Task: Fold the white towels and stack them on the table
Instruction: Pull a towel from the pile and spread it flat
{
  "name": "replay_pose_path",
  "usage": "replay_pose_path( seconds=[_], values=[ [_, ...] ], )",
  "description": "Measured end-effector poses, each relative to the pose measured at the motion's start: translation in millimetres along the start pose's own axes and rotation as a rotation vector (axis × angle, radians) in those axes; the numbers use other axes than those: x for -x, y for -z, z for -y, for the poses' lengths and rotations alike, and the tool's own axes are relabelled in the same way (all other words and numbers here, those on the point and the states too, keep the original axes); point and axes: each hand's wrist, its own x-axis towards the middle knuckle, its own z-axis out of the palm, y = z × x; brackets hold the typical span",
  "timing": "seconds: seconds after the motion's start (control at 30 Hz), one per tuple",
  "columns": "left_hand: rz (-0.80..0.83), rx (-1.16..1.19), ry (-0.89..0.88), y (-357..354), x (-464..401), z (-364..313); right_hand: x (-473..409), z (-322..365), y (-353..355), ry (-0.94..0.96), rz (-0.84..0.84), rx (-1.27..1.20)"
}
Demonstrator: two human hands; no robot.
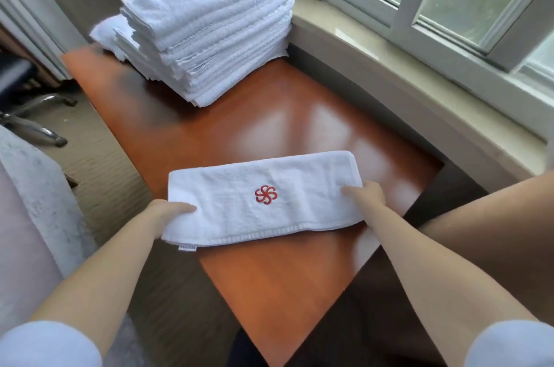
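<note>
Your hands, left [171, 209] and right [367, 194], pinch the towel [263, 198] ends; carry it level to the stack [207, 34], or the fold sags open.

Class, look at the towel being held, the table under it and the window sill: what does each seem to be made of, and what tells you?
Folded towel: white terry cloth, likely cotton; nubby pile, woven border, red stitched emblem.
Table: reddish-brown wood or veneer with a glossy finish; window glare mirrors in it.
Window sill: pale polished stone, perhaps marble; smooth, faintly shiny, rounded edge.
</note>
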Motion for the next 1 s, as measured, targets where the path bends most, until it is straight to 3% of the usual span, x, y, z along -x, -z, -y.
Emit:
replay_pose_path(
  seconds=[0.23, 0.33, 0.47, 0.67, 0.83, 1.0],
  values=[
    [0.008, 0.145, -0.156, -2.8, 43.7, 10.6, 30.0, 5.7, 2.7, -0.040, 0.102, -0.066],
    [0.003, 0.169, -0.194, -1.1, 54.8, 19.7, 47.9, 4.5, 2.6, -0.094, 0.138, -0.241],
    [0.054, 0.231, -0.226, 12.9, 61.1, 13.5, 71.5, 19.0, -8.5, -0.020, 0.088, -0.417],
    [0.194, 0.354, -0.339, 46.4, 53.2, -52.7, 113.4, 94.1, -47.5, 0.014, 0.001, -0.606],
    [0.331, 0.312, -0.459, 74.9, 44.6, -117.2, 144.7, 160.6, -79.6, -0.041, -0.002, -0.761],
    [0.499, 0.272, -0.589, 84.1, 43.5, -181.0, 155.9, 208.9, -94.7, 0.038, -0.057, -0.934]
  ],
)
